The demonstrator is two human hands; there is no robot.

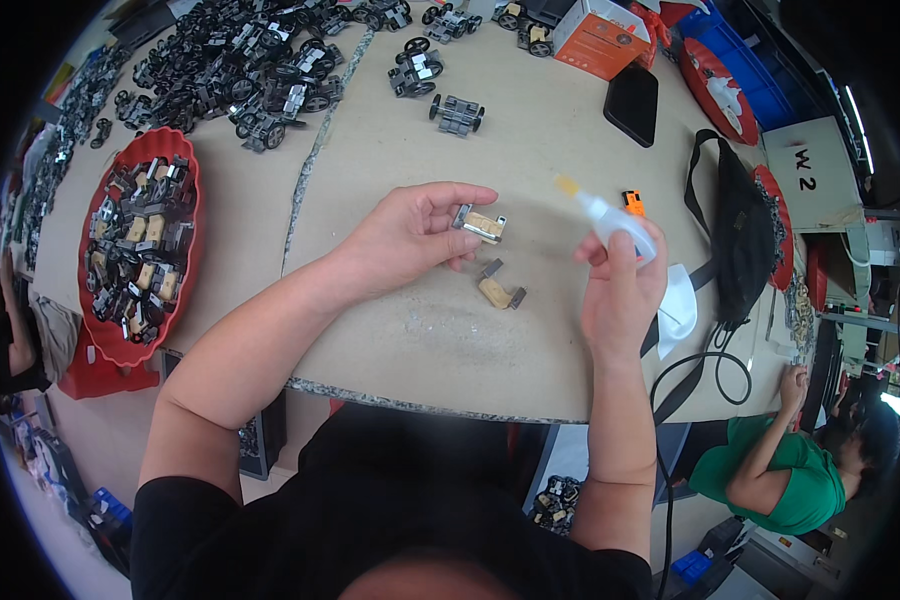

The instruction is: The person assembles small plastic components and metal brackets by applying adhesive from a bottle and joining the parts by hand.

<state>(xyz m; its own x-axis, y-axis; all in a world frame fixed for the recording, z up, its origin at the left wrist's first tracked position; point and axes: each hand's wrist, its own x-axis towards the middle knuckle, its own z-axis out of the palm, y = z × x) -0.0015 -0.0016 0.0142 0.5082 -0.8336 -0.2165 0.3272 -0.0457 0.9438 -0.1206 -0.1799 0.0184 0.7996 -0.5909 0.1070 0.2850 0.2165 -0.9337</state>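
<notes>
Left hand has the small tan part pinched between thumb and fingers over the bench; I'd grip just its edges so the top stays clear. Similar loose piece lies right below it. Right hand is curled round a white squeeze bottle, yellow tip pointing up; imo get the tip in close, then squeeze gently. Part looks blocky, tan middle, greyish end, shiny edge.

Beige worktable, strip light, seemingly pale floor.
</notes>
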